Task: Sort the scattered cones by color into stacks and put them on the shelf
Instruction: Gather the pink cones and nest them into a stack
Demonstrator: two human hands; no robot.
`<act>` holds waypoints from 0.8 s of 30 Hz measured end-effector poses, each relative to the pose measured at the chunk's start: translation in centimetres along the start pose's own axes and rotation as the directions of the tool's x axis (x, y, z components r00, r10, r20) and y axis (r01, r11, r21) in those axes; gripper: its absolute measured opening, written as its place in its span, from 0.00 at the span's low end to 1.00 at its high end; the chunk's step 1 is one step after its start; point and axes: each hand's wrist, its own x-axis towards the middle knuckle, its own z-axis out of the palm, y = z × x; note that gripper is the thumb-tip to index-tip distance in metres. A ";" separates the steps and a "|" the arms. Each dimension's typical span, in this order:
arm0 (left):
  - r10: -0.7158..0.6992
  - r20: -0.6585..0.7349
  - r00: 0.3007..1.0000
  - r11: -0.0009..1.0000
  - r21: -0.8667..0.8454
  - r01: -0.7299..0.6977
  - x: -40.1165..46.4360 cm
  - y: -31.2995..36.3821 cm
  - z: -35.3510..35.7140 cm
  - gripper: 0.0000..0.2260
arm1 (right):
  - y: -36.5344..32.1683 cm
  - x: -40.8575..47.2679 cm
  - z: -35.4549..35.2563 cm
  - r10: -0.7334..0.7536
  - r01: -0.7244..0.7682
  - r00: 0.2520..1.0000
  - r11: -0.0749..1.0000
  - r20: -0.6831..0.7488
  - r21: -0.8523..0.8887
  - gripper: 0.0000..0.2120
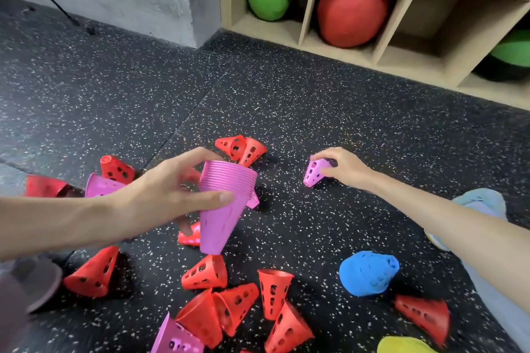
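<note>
Pink perforated plastic cone [315,173] lies on its side on the black speckled rubber floor [315,94], and my right hand [345,165] has closed its grip on it: fingers curled over the narrow end, thumb on the near side. Its long axis runs roughly left to right across my view, wide rim toward my left, tip tucked under my palm.

My left hand [160,195] holds the nested stack of pink plastic cones [222,203] off the floor, thumb across the front and fingers wrapped behind, just below the ribbed band of rims. The stack hangs tip down and a little tilted, its open mouth facing up and away from me. It sits to the left of the single cone and nearer to me, well apart from it.

So, as I judge it, the move turns on this: the lone cone must travel left and be turned tip down, since it now lies crosswise to the stack's axis. My right hand is the only one near it.

More pink cones lie loose: one behind my left wrist [100,185] and one at the bottom edge [175,338]. Red perforated cones [205,272] are scattered all round, and a blue stack [368,272] stands near my right forearm. The wooden cubby shelf [447,46] stands well beyond, at the upper right.
</note>
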 end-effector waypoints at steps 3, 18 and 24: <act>-0.030 -0.015 0.999 1.000 0.010 0.030 0.2 -0.6 0.0 0.17 | 0.5 0.5 1.0 0.083 -0.083 0.992 0.997 0.094 -0.005 0.22; -0.069 -0.029 0.997 0.994 0.078 0.071 1.2 -1.3 -0.2 0.19 | 0.9 1.1 3.4 0.176 -0.122 0.940 0.973 -0.292 0.194 0.13; -0.045 -0.042 0.998 0.987 0.152 0.050 0.2 -1.3 -0.9 0.23 | -6.7 -1.0 0.3 0.048 0.140 0.913 0.896 -0.406 0.421 0.12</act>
